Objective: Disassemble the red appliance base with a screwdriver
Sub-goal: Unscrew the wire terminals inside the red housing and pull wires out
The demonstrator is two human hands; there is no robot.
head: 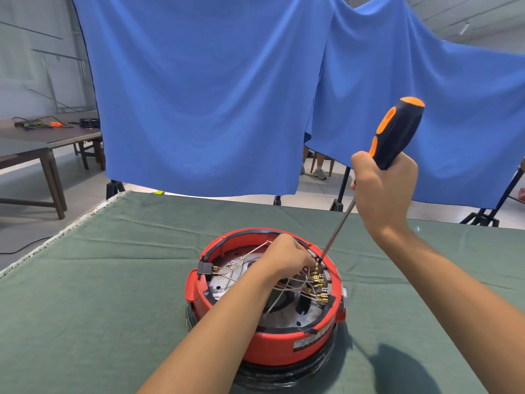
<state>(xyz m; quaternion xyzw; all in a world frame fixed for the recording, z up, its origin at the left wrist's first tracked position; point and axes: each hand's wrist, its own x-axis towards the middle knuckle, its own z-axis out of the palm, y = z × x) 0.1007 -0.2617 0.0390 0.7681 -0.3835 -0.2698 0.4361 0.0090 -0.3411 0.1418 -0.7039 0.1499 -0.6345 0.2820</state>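
Nearest the camera, at 6 o'clock, red appliance base (pixel 284 346) sits open side up on a green cloth-covered table (pixel 99 294), on top of a dark round part (pixel 284 376). Inside it: grey metal plate (pixel 287 317), pale wires (pixel 287 285), a row of brass terminals (pixel 319 282) along the 3 o'clock rim. Left hand (pixel 287 257) reaches in over the middle, fingers curled down by the topmost terminals; whether they pinch a wire or terminal I cannot tell. Screwdriver (pixel 395 135) tip meets the base at about 2 o'clock, right beside the left fingertips; shaft leans up and to the right. Right hand (pixel 383 191) wraps tight round the lower end of the black-and-orange handle, held high above the base. Beyond, at 12 o'clock, blue backdrop sheets (pixel 213 95) hang on stands. Far at 10 o'clock, brown tables (pixel 42 137) carry cables.
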